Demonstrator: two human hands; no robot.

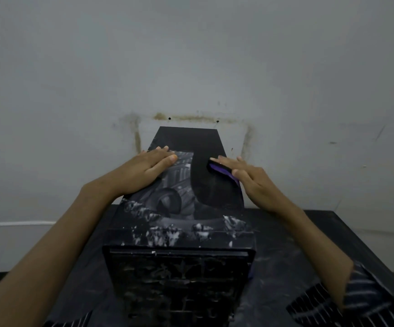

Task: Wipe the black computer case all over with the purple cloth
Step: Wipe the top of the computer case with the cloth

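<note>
The black computer case (179,234) stands upright on a dark table, its top panel running away from me toward the wall. Grey dust covers the near and left parts of the top; a darker, cleaner band runs along its right side. My left hand (148,167) lies flat with straight fingers on the top's left edge. My right hand (250,177) presses the purple cloth (221,172) flat against the top near its right edge. Only a strip of the cloth shows under the fingers.
The dark table (292,251) carries the case and is streaked with dust. A stained pale wall (191,67) stands right behind the case. Striped sleeves (356,300) show at the bottom corners.
</note>
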